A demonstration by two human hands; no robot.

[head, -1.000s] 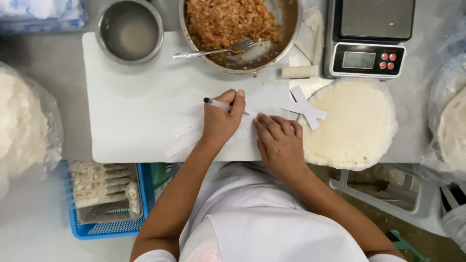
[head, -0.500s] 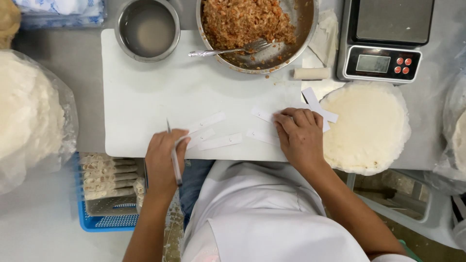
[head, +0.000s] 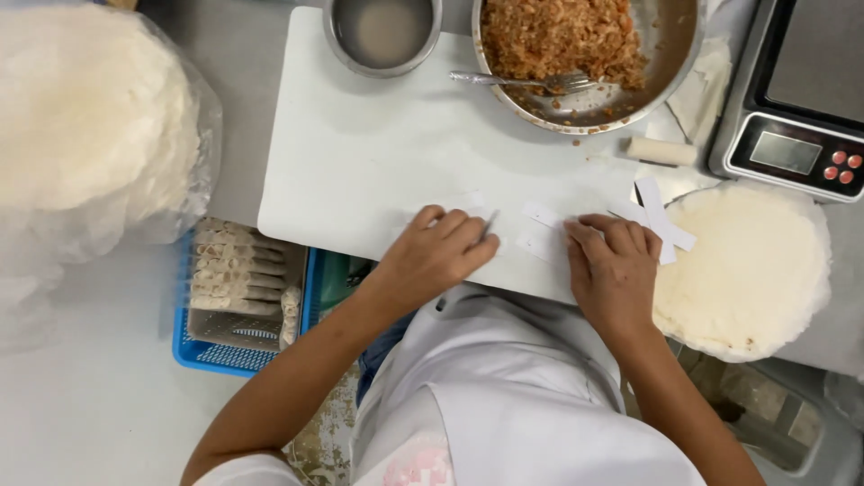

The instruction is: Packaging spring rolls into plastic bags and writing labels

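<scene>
My left hand rests on the near edge of the white cutting board, fingers curled around a thin knife whose dark tip shows past the fingertips. Pale wrapper strips lie on the board between my hands. Lying flat with its fingers spread, my right hand presses on the strips beside a stack of round white wrappers. Two crossed strips sit on that stack's left edge.
A metal pan of reddish-brown filling with a fork and a small metal bowl of liquid stand at the back. A digital scale is at right, with a small rolled piece beside it. A blue basket of rolls and bagged wrappers are at left.
My left hand came back from beside the blue basket onto the board, next to the strips. My right hand stayed on the strips. The view shifted.
</scene>
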